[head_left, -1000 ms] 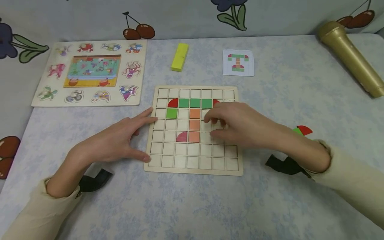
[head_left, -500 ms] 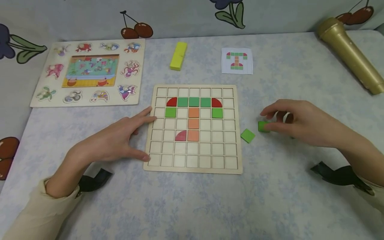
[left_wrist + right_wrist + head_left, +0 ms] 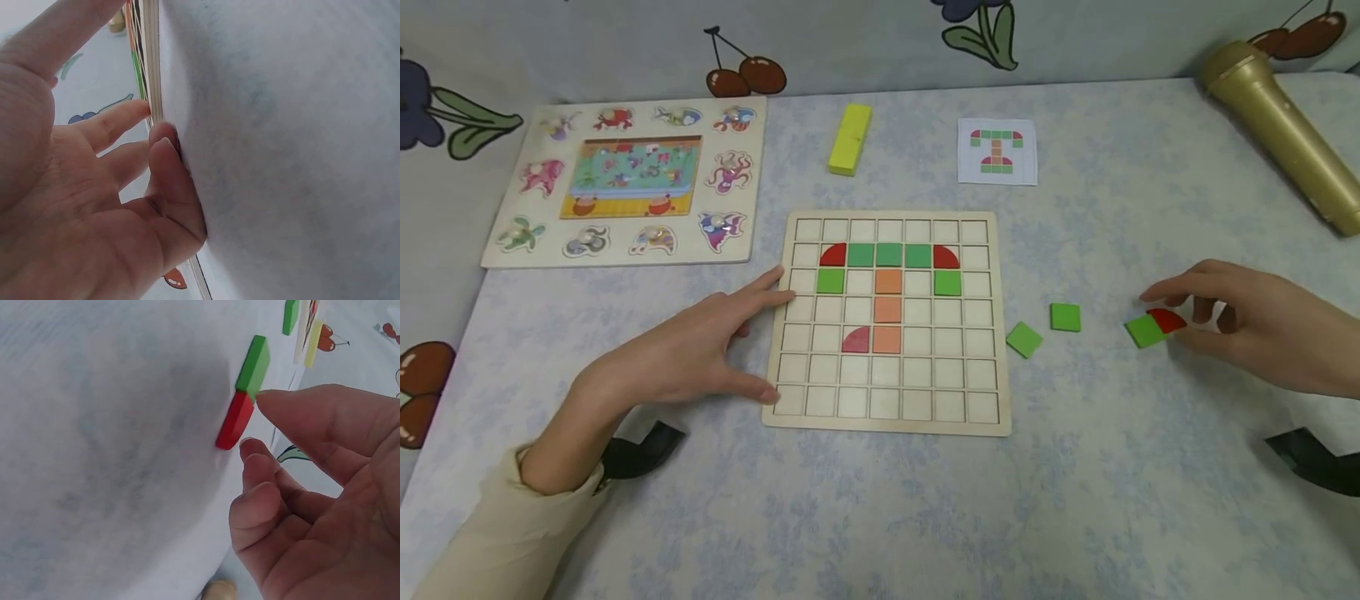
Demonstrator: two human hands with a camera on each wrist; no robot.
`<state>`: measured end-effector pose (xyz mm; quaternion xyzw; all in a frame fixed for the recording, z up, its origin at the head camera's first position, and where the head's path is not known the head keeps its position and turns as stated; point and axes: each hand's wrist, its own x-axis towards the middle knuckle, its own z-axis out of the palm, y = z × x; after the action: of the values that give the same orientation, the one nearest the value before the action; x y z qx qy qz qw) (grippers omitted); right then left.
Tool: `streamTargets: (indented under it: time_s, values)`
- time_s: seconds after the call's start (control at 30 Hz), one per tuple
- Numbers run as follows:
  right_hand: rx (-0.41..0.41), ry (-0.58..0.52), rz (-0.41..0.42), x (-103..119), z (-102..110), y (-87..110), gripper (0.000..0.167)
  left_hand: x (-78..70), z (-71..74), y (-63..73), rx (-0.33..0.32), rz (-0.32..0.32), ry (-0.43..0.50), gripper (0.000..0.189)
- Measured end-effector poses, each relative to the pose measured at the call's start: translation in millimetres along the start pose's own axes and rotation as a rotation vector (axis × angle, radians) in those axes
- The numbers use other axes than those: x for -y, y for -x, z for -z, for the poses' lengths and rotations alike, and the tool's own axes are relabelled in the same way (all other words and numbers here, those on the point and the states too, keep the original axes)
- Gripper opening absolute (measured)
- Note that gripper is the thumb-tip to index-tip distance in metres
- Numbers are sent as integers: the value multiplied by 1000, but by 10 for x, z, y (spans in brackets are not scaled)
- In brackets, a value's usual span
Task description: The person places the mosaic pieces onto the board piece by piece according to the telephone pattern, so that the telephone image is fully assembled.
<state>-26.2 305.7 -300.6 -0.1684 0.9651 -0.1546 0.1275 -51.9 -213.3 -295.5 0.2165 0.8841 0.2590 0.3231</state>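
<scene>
My left hand (image 3: 677,350) rests along the left edge of a wooden grid board (image 3: 915,403), thumb and fingers spread. In the left wrist view its fingers meet the board's side. Coloured tiles fill some cells: red quarter-rounds, green and orange squares, and a pink-red quarter-round (image 3: 856,340). At the right, my right hand (image 3: 1262,333) hovers with loosely bent fingers around a red quarter-round tile (image 3: 1167,320). This tile touches a green square tile (image 3: 1145,331). A small gap shows between the fingertips and the red tile (image 3: 235,420) in the right wrist view.
Two loose green squares (image 3: 1065,317) lie right of the board. Behind it are a yellow block (image 3: 850,140) and a pattern card (image 3: 997,177). A sea-animal puzzle (image 3: 655,242) lies back left, a gold microphone (image 3: 1277,133) back right.
My right hand has moved from the board's right side to a loose green square, let go of it, and gone further right to the red quarter-round. My left hand has stayed put.
</scene>
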Motion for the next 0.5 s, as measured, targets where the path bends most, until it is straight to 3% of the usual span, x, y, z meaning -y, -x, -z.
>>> streamTargets:
  time_s: [0.23,0.5]
  values:
    - [-5,63,27,-110,-66,41,48,-23,0,20,-14,-19,-6,105]
    - [-2,58,-41,-110,-78,50,35,-20,4,-7,2,9,-9,107]
